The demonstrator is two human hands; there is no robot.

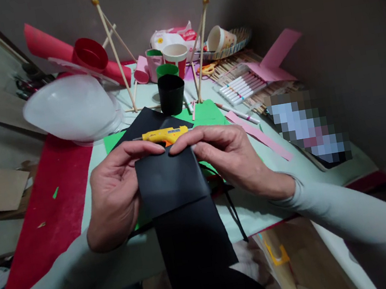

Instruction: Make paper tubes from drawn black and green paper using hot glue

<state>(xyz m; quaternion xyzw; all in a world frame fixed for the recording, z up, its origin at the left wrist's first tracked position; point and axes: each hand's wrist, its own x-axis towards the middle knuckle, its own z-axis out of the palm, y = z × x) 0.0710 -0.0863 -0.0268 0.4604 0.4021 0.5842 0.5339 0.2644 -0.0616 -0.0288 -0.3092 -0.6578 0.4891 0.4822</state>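
My left hand (118,190) and my right hand (229,156) both grip a folded sheet of black paper (171,179) over the table's near edge, fingers pinched along its top fold. The sheet's lower flap hangs down toward my lap. Just beyond my fingertips lies a yellow glue gun (165,134) on another black sheet and green paper (210,111). A black paper cup (171,94) stands behind the glue gun.
A clear plastic bowl (72,107) and red paper rolls (90,53) sit at the back left. Wooden stick frames (114,49) rise mid-table. Cups (176,55), a set of markers (240,85), pink paper (276,55), scissors (207,69) and a pink strip (261,136) lie to the right.
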